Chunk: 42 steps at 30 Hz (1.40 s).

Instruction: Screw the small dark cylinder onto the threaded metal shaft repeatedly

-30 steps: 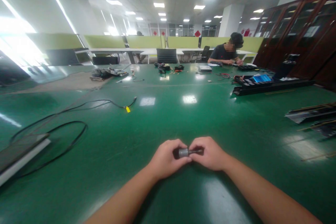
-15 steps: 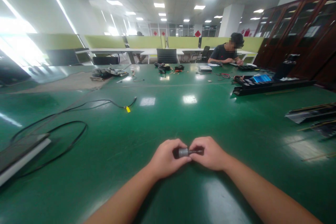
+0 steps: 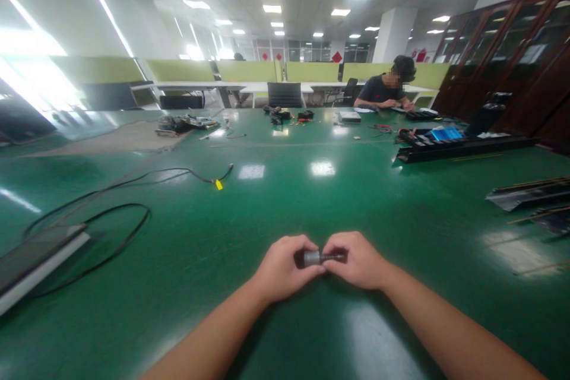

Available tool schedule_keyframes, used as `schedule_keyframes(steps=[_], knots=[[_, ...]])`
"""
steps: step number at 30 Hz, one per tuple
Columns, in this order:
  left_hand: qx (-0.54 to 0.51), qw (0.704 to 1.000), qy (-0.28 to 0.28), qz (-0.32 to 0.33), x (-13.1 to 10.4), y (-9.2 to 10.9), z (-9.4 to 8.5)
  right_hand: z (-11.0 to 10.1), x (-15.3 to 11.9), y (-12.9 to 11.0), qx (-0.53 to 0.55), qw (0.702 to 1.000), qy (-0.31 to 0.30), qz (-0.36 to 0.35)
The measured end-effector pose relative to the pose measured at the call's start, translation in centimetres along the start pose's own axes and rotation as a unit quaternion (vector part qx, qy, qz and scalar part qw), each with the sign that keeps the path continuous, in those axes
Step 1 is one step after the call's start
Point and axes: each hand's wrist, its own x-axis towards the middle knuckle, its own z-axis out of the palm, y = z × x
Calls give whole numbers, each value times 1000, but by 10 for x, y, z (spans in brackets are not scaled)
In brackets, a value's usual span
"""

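Low in the middle of the view, both hands meet over the green table (image 3: 276, 208). A small grey metal cylinder (image 3: 312, 257) with a thin dark shaft (image 3: 335, 257) lies sideways between them. My left hand (image 3: 285, 268) is closed round the cylinder, thumb below and fingers above. My right hand (image 3: 356, 260) is closed round the shaft side, its fingertips close to the cylinder's right end. The fingers partly hide both ends of the part.
A black cable (image 3: 146, 214) with a yellow tag (image 3: 218, 184) and a dark flat device (image 3: 40, 255) lie at left. Black metal channels (image 3: 467, 148) are at right. Small parts (image 3: 278, 114) sit further back. A person (image 3: 387, 88) works at the far right.
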Motion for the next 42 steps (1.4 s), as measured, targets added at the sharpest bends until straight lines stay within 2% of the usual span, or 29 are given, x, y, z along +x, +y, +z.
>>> schedule_keyframes(steps=[42], knots=[[-2, 1000, 16, -6, -1, -3, 1, 0, 0, 2, -6, 1000, 4, 6]])
